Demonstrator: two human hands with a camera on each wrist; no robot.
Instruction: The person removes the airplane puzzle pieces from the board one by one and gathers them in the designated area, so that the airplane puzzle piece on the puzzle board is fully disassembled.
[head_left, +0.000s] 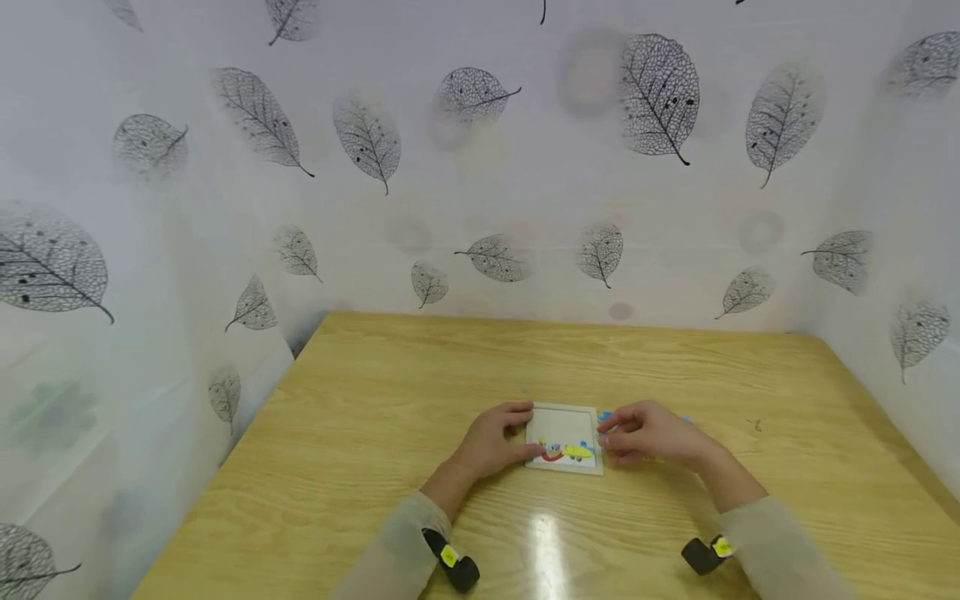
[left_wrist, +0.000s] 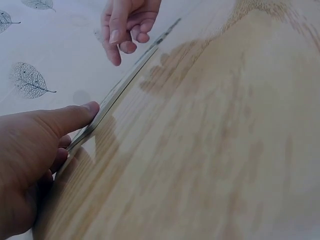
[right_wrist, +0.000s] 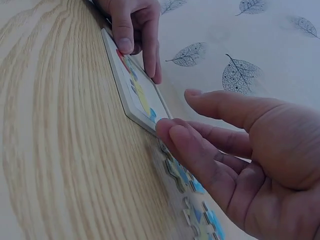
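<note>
Right of centre in the lower half of the head view, a pale square puzzle tray (head_left: 566,422) lies flat on the wood-grained bench (head_left: 322,467). Along the tray's lower strip sits a coloured picture section (head_left: 577,452), with red toward the left, yellow toward the right and touches of blue; the pale backing shows above it.

The left hand (head_left: 491,442) grips the tray's left side, its thumb on the lower-left rim and a fingertip at the upper-left corner. The right hand (head_left: 654,435) hovers at the tray's right edge, its fingers loosely bent and parted; whether a fingertip touches the rim is hard to tell.

At the bottom centre of the right wrist view, loose jigsaw pieces (right_wrist: 177,172) in blue and yellowish tones lie on the bench near the tray; in the head view the right hand mostly hides them, with blue bits peeping out on either side.

Toward the bottom of the head view, light sleeves (head_left: 393,546) cover both forearms, and a black device (head_left: 452,562) with a yellow label sits at each wrist. A white sheet (head_left: 480,192) printed with dark leaf skeletons fills the upper half.
</note>
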